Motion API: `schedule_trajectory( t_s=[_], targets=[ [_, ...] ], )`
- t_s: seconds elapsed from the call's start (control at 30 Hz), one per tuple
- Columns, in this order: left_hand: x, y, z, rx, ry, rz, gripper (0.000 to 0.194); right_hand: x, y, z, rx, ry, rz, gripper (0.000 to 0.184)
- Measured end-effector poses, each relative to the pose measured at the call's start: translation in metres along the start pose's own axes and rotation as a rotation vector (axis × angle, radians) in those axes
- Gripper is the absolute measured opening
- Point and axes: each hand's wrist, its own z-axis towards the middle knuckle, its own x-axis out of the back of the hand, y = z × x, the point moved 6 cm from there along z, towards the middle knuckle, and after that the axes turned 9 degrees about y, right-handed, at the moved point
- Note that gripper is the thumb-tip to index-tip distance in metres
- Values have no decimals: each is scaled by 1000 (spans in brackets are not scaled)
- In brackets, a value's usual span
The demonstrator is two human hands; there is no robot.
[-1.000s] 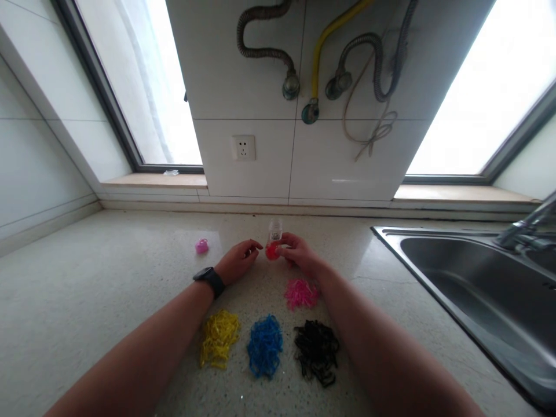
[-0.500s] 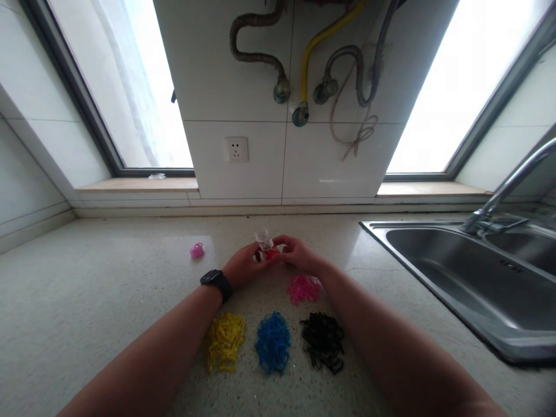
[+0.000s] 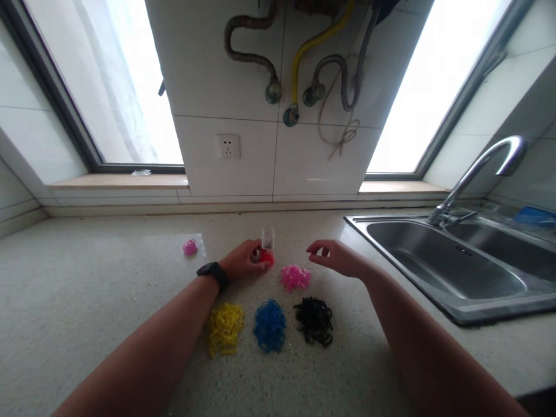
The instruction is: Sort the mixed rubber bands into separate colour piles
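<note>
My left hand has its fingers round a small clear bottle, which stands upright with red pieces, seemingly little rubber bands, in its lower part. To the right, my right hand hovers over the counter, thumb and forefinger slightly apart and nothing visible between them. Just left of and below that hand lies a heap of pink rubber bands. Nearer to me are a yellow heap, a blue heap and a black heap of similar bands. A pink cap rests at the far left.
The speckled counter runs to a tiled wall with a socket, hoses and valves above. A steel sink with a tall faucet is set into the right side. A clear plastic sheet lies by the pink cap.
My right hand has let go of the bottle and moved right, away from it. The bottle is now more upright in my left hand. The camera view has turned right.
</note>
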Motion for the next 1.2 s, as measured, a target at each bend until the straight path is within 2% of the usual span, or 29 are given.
schedule_trajectory(
  t_s=[0.07, 0.2, 0.43, 0.53, 0.8, 1.03, 1.2],
  targets=[
    [-1, 1, -1, -11, -8, 17, 38, 0, 3, -9, 8, -38, -94, 34],
    [-1, 4, -1, -35, -22, 38, 41, -8, -5, -15, 123, -104, -257, 31],
    [0, 9, -1, -77, -22, 71, 41, -19, -20, -20, 166, -189, -240, 47],
    [1, 11, -1, -89, -20, 79, 40, -23, -25, -19, 180, -148, -292, 49],
    [2, 14, -1, -115, -29, 103, 39, -35, -30, -16, 241, -133, -303, 32],
    [1, 16, -2, -129, -36, 125, 38, -34, -25, -12, 227, -91, -269, 26],
    [1, 17, -3, -131, -35, 132, 39, -27, -27, -14, 219, -46, -215, 29]
  ],
)
